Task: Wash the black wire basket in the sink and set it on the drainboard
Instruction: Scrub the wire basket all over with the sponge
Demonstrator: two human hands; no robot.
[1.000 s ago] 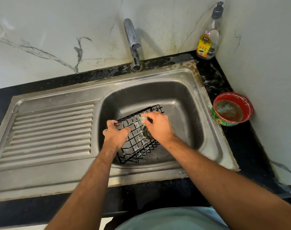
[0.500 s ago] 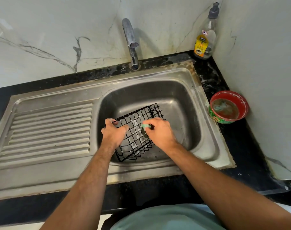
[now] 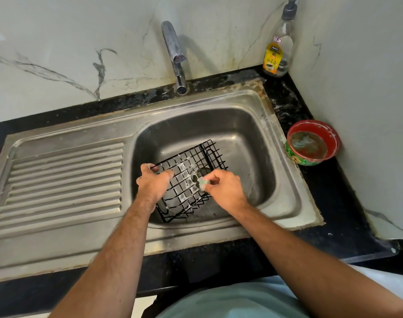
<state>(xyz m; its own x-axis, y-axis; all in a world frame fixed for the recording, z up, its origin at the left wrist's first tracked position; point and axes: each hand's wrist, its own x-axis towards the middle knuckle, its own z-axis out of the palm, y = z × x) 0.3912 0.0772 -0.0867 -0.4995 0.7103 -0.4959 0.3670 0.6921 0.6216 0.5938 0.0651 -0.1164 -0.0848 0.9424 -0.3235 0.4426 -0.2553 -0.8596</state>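
Basket: the black wire basket (image 3: 186, 177) is sitting tilted inside the sink (image 3: 248, 143), in the lower middle of the frame, with soap foam clinging to its grid.
Left hand: the left hand (image 3: 153, 183) is gripping the basket's left edge, with its fingers (image 3: 167, 173) curling over the wires and clamping on them.
Right hand: the right hand (image 3: 223, 188) is pinching a small green scrubber (image 3: 203, 182) and pressing it against the grid near the middle.
Stage: I am judging that the scrubbing is going on and rinsing is not yet done; no water is coming from the tap (image 3: 175, 56).
Key relation: the drainboard (image 3: 65, 180) is lying to the left of the basket, on the side of the left hand, so this hand is the nearer one for carrying it there. The basket's long side is running from lower left to upper right.
Other things: a soap bottle (image 3: 277, 49) is standing in the upper right corner, and a red bowl (image 3: 313, 143) is resting on the black bench (image 3: 329, 191) just beside the sink.
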